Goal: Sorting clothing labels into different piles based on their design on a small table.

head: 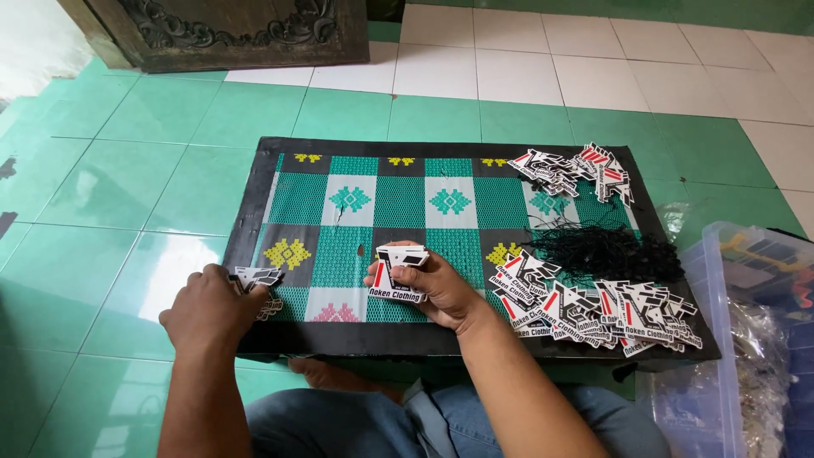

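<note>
My right hand (437,288) holds a small stack of white, black and red printed card tags (398,270) over the near middle of a green patterned mat (407,208) with a black border. My left hand (212,309) rests at the mat's near left corner, its fingers on a few more tags (259,278) lying there. A wide heap of the same tags (593,309) lies at the near right of the mat. Another pile of tags (577,170) sits at the far right. A tangle of black string loops (606,246) lies between these two piles.
A clear plastic bin (746,339) holding bags stands on the floor at the right. A dark carved wooden furniture piece (229,34) stands at the far left. The floor has green and white tiles (127,170). My jeans-covered legs (373,420) are just under the mat's near edge.
</note>
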